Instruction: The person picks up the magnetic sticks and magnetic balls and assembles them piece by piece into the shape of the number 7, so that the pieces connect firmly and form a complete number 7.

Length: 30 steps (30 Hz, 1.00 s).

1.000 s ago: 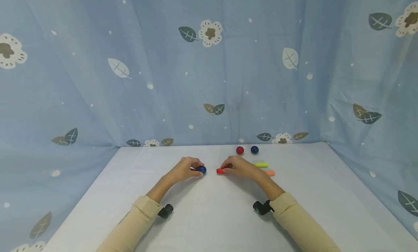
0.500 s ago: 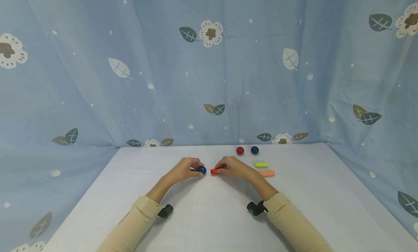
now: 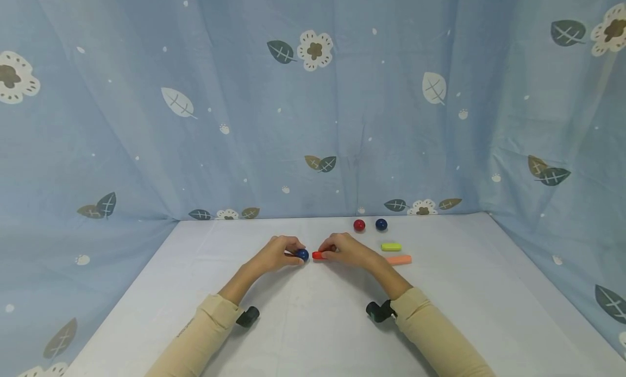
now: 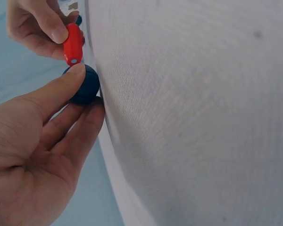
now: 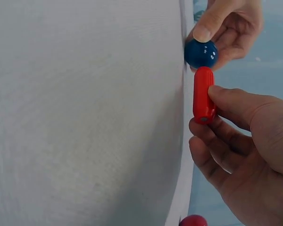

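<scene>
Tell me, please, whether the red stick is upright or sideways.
The red stick is sideways: in the head view, its end points at the held blue ball.

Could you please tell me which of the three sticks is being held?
The red stick, pinched by the right hand; the yellow-green stick and the orange stick lie on the table.

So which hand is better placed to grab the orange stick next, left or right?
Probably the right hand: the orange stick lies closer to it than to the left hand, which pinches a blue ball. The right would likely have to release the red stick first.
</scene>
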Each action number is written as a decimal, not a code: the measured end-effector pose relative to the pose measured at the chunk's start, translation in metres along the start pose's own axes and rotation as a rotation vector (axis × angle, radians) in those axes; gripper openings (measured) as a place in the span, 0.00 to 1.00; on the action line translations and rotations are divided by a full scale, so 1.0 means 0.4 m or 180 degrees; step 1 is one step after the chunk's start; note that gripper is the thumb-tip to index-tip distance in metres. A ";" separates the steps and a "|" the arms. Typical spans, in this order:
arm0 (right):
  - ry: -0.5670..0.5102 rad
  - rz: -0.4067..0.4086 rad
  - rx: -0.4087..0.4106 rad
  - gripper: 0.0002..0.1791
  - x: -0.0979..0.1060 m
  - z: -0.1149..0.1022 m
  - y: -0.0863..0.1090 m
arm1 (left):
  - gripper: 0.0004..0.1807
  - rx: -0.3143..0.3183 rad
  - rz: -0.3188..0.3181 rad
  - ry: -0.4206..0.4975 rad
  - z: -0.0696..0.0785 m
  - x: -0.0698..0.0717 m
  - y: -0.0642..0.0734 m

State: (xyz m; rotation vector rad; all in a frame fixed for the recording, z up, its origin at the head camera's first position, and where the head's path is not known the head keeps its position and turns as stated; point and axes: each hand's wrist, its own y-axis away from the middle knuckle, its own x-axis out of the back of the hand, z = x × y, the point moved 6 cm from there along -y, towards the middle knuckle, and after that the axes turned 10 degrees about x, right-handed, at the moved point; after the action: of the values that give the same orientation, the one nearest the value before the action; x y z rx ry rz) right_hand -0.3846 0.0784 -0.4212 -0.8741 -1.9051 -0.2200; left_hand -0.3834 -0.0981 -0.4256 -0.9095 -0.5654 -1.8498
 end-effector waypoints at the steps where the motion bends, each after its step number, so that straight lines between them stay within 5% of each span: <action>1: -0.0003 0.0003 0.0009 0.10 0.001 -0.001 -0.001 | 0.14 0.0008 -0.0004 0.0018 -0.001 0.000 0.000; 30: 0.0012 0.0034 0.0049 0.10 0.003 -0.014 -0.019 | 0.16 -0.0019 -0.0037 0.0111 -0.005 -0.002 0.000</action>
State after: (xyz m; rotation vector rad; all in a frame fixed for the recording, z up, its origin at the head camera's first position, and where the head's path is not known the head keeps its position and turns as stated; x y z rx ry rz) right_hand -0.3859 0.0705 -0.4157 -0.8727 -1.8959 -0.2001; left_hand -0.3841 -0.0992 -0.4274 -0.8778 -0.5449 -1.8751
